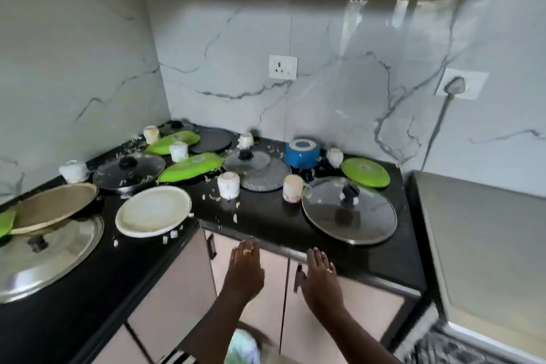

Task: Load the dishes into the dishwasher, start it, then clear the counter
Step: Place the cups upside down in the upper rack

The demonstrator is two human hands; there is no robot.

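Both hands are stretched forward with fingers straight and slightly spread, holding nothing. The left hand (246, 267) and the right hand (320, 273) hover just short of the near edge of the black stone counter (266, 221), in front of the beige cabinet doors (339, 304).

Every dish lies beyond the fingertips, on the counter. The right hand is nearer the large round glass lid with a steel rim (348, 216), which lies flat beyond it and a little to the right, black knob up. The left hand is nearer the round white plate (153, 211), which sits beyond it and to the left, close to the counter's inner corner. Both are round, so neither has a long axis; the knob and the rim look like the natural holds.

Farther off stand two upturned white cups (228, 185), an upside-down blue pot (302, 152), round green plates (365, 171) and more lids. White food scraps (212, 196) are scattered among them.

A grey steel-topped appliance (487, 245) stands at the right, but I cannot tell whether it is the dishwasher. Loading seems hardly begun.
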